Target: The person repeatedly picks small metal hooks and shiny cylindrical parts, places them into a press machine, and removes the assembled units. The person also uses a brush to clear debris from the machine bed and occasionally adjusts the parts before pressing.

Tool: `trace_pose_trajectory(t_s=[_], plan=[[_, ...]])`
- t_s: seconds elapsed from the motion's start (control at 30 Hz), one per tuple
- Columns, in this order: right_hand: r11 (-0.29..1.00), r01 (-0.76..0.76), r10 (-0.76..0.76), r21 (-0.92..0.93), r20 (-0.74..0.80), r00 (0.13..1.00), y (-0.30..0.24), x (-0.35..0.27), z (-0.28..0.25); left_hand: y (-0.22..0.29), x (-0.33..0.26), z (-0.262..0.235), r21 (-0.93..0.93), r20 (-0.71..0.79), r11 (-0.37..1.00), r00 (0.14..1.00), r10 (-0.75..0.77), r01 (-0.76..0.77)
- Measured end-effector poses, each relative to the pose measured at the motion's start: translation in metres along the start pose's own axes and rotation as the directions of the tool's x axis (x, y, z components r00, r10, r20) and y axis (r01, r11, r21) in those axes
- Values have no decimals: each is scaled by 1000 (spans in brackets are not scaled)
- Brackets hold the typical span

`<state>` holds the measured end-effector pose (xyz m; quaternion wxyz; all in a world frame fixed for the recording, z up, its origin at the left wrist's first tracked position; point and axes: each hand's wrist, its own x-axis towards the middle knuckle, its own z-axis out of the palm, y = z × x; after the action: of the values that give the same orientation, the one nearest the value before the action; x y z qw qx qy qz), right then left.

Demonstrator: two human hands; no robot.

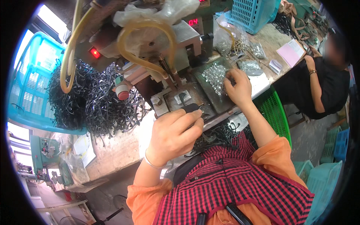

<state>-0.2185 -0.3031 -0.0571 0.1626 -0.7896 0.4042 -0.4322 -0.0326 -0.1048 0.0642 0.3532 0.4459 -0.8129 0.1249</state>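
Observation:
My left hand (173, 133) is closed around a thin black plastic piece (190, 108), holding its end on the metal fixture block (182, 98) of a small bench machine (165, 45). My right hand (237, 87) rests over a dark tray (210, 95) holding a heap of small shiny metal parts (214, 76), fingers curled and pinching among them. More black plastic pieces (221, 135) lie in my lap below the bench edge.
A large tangle of black plastic pieces (90, 101) lies left of the machine beside a turquoise basket (28, 90). Yellow hoses (144, 41) loop over the machine. Bags of metal parts (249, 65) sit behind the tray. Another person (322, 86) sits at the right. A green basket (275, 112) hangs by my right arm.

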Motion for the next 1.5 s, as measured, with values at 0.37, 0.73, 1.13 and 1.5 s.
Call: trace_pose_trajectory(t_s=[0.37, 0.73, 1.13, 1.5], plan=[[970, -149, 154, 194, -12, 988, -4, -5, 4, 15, -28, 8, -21, -159, 996, 984, -83, 81], [877, -69, 104, 476, -48, 993, -62, 4, 5, -124, -130, -42, 727, 81, 587, 805, -587, 355], [928, 2, 6, 371, -18, 1000, -27, -20, -29, -166, -205, -29, 387, -501, 542, 664, -556, 746], [666, -241, 38, 706, 290, 956, -124, 11, 1, -60, -138, -2, -793, -312, 337, 137, -940, 508]])
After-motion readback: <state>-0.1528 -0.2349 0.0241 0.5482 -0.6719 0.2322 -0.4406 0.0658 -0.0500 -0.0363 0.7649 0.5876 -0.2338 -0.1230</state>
